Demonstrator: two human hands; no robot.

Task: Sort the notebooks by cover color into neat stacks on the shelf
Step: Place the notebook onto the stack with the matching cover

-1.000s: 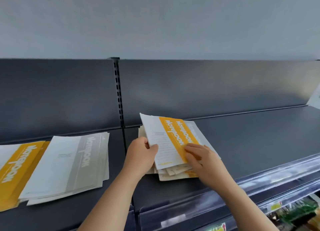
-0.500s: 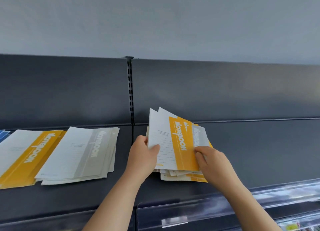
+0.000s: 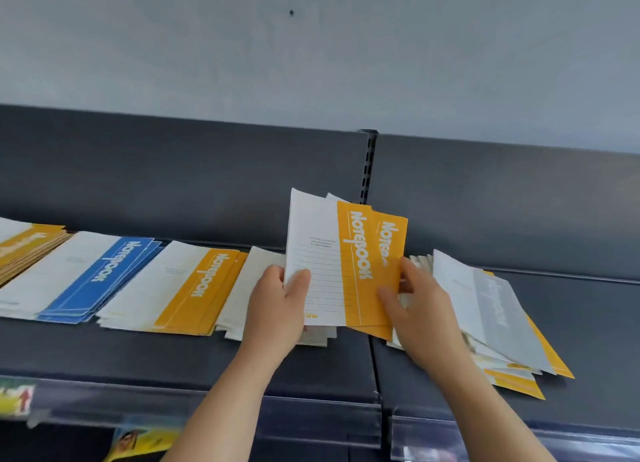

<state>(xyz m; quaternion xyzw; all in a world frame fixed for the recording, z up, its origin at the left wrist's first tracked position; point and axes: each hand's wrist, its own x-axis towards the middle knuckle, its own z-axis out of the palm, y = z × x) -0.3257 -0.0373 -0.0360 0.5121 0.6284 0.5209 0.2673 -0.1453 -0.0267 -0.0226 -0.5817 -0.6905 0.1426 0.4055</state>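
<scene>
Two yellow-and-white notebooks (image 3: pixel 349 264) are lifted off the shelf, fanned and tilted upright. My left hand (image 3: pixel 277 305) grips their white left edge with the thumb on the cover. My right hand (image 3: pixel 415 305) pinches the yellow right edge. To the right lies the mixed unsorted pile (image 3: pixel 491 316), a grey-and-white notebook on top. On the dark shelf (image 3: pixel 173 354) to the left lie a yellow stack (image 3: pixel 187 288), a blue stack (image 3: pixel 93 278) and another yellow stack (image 3: pixel 27 247) at the far left. A grey-and-white stack (image 3: pixel 249 288) shows partly behind my left hand.
The shelf's dark back panel (image 3: pixel 173 184) has a slotted upright (image 3: pixel 369 163) behind the held notebooks. A clear price rail (image 3: pixel 311 423) runs along the front edge. Colourful goods (image 3: pixel 138 441) show on the level below.
Both hands have lifted the yellow notebooks off the mixed pile and carried them left. The view has swung left, bringing the blue stack and far-left yellow stack into sight.
</scene>
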